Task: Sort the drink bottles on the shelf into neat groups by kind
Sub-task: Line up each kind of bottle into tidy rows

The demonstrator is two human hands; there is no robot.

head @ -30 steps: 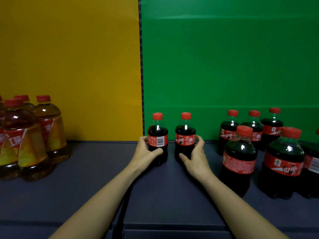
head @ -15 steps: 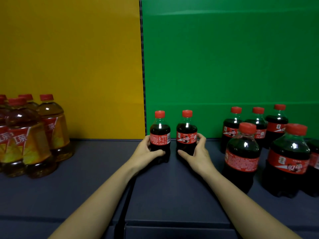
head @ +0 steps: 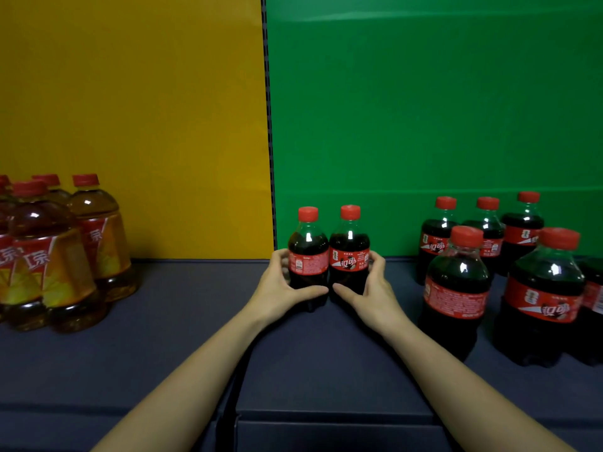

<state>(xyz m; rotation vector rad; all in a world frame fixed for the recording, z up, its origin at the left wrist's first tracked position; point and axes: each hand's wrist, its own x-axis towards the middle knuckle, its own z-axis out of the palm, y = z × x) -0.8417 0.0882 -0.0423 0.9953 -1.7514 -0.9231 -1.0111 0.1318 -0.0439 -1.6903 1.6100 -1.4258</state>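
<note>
Two bare hands reach forward over a dark grey shelf (head: pixel 182 321), each wrapped around a small cola bottle with a red cap and red label. The left hand (head: pixel 277 288) grips the left cola bottle (head: pixel 307 252); the right hand (head: pixel 375 288) grips the right cola bottle (head: pixel 349 252). The two bottles stand upright, pressed side by side, between the hands at the back of the shelf. Well to the right of the hands stands a cluster of cola bottles (head: pixel 456 288). Far to the left of the hands stands a group of amber tea bottles (head: pixel 49 256). Behind are a yellow panel (head: pixel 130 109) and a green panel (head: pixel 424 109).
</note>
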